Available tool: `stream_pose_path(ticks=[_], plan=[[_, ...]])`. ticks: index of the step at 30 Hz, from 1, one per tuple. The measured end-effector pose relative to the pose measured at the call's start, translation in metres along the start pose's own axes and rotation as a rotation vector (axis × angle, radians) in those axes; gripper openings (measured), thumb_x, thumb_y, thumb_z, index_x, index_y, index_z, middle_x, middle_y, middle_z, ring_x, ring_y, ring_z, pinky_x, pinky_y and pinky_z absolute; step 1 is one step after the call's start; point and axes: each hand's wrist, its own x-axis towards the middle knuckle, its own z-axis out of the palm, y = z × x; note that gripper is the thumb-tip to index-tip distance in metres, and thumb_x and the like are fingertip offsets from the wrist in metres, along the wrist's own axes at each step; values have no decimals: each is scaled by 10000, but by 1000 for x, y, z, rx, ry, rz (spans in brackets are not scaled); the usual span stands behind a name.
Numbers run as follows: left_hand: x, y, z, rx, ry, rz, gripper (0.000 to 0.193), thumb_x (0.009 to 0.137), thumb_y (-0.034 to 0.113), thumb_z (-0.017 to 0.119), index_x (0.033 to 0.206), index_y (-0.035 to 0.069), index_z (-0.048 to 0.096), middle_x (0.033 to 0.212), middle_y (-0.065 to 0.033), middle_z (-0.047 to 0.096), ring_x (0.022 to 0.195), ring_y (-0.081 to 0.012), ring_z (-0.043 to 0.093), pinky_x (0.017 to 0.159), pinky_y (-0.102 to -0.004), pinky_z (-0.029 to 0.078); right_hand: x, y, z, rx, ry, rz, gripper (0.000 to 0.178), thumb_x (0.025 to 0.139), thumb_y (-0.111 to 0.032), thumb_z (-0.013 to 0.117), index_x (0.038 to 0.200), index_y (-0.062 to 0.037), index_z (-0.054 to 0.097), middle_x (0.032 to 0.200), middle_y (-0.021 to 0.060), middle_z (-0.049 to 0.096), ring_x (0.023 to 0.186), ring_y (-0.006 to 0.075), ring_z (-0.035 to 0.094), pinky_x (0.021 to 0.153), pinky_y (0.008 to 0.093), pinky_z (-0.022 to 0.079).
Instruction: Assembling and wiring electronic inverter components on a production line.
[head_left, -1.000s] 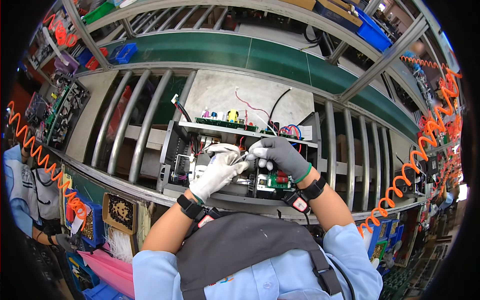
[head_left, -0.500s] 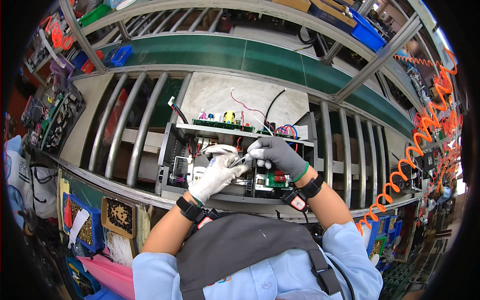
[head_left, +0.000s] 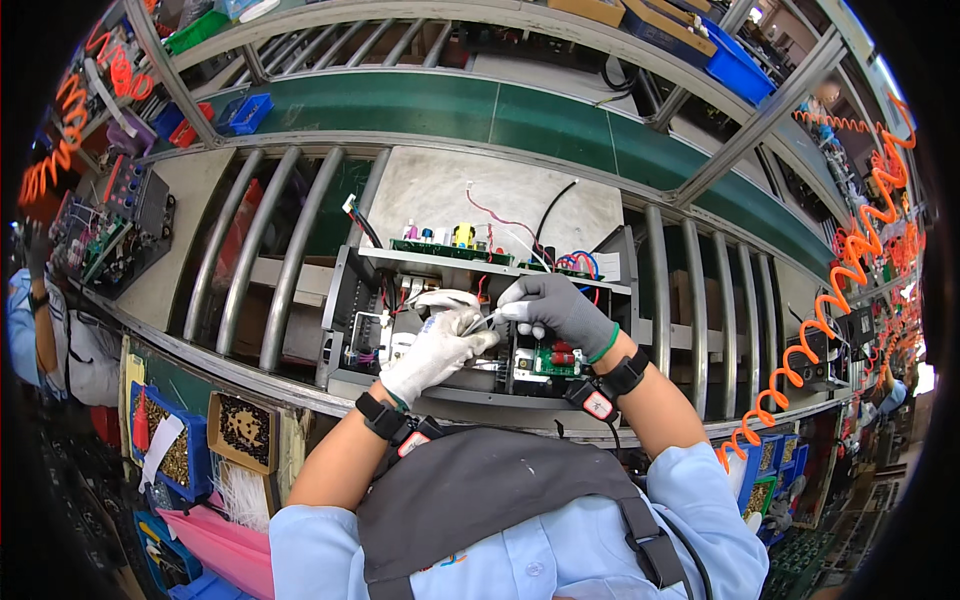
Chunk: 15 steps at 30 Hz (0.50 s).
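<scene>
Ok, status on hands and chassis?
Left hand, right hand apparently pinching thin pale strand. Open electronics chassis beneath. Hands partly hide its interior.

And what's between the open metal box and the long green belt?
The head view shows a pale board just behind the metal box, loose wires reaching over it, then a metal rail edging the green belt.

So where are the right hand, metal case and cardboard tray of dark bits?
Right hand [head_left: 558,306], head view: its back.
Metal case [head_left: 352,292], head view: left wall.
Cardboard tray [head_left: 241,457], head view: near wall.
</scene>
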Motion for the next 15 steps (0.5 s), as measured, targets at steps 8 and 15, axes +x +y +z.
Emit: stream_pose_path(ticks=[8, 15], plan=[[8, 4, 6, -212, -11, -6, 181, 884, 126, 659, 773, 72, 527, 672, 53, 461, 575, -26, 400, 483, -210, 319, -2, -3, -3, -197, -66, 4, 198, 856, -186, 677, 971, -26, 698, 749, -24, 649, 553, 0, 488, 484, 167, 382], [16, 5, -2, 84, 191, 81, 194, 822, 123, 708, 826, 30, 538, 703, 34, 498, 638, -49, 443, 560, -217, 373, -7, 4, 12, -320, 155, -246, 191, 840, -135, 663, 971, -2, 701, 759, 14, 645, 614, 60, 536, 586, 228, 452]])
